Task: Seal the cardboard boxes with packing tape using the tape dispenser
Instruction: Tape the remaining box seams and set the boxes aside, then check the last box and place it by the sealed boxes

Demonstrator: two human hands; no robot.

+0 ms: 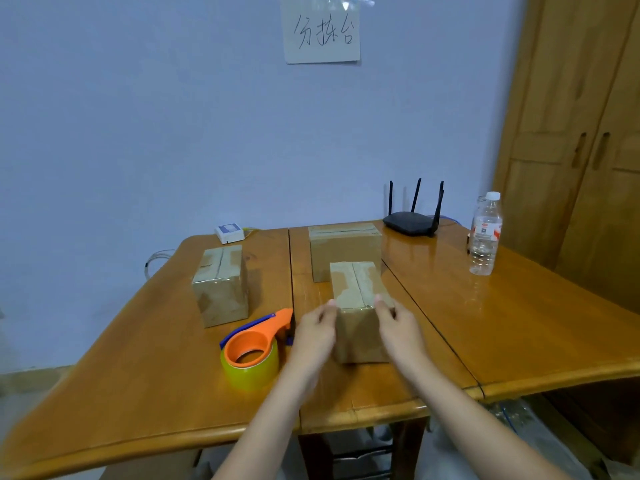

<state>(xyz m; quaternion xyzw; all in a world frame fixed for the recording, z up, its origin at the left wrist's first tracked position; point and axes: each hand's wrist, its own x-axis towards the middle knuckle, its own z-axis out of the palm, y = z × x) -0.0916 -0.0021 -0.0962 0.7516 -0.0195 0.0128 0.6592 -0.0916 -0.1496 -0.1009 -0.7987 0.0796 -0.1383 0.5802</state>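
Across the worktop (519, 306) we have three cardboard boxes set out. The rear box (344, 251), the largest, sits toward the far edge, just beside the router (410, 223); tape already runs along its top. The left box (221, 285) stands apart toward the far left corner, its centre seam showing under patchy tape. The near box (356, 306) lies at the middle, touching or almost touching the rear box, its long side running away from us toward the far edge.

We judge that we are positioning this near box before taping. Our left hand (313, 337) presses its left face and our right hand (401, 332) its right face, the thumbs at the top front edge. Each grip is a flat, straight-fingered clasp on a side, not a curl around anything. The top flaps meet in a dark seam down the middle, with worn, torn-looking strips of old tape on either side, so the seam looks to us not properly sealed.

The tape dispenser (254, 348), orange with a yellowish roll, rests untouched near the front edge, just left of our left hand. The next move calls for freeing one hand to take it while the other steadies the box, then starting the tape over the front face and drawing it along the seam.
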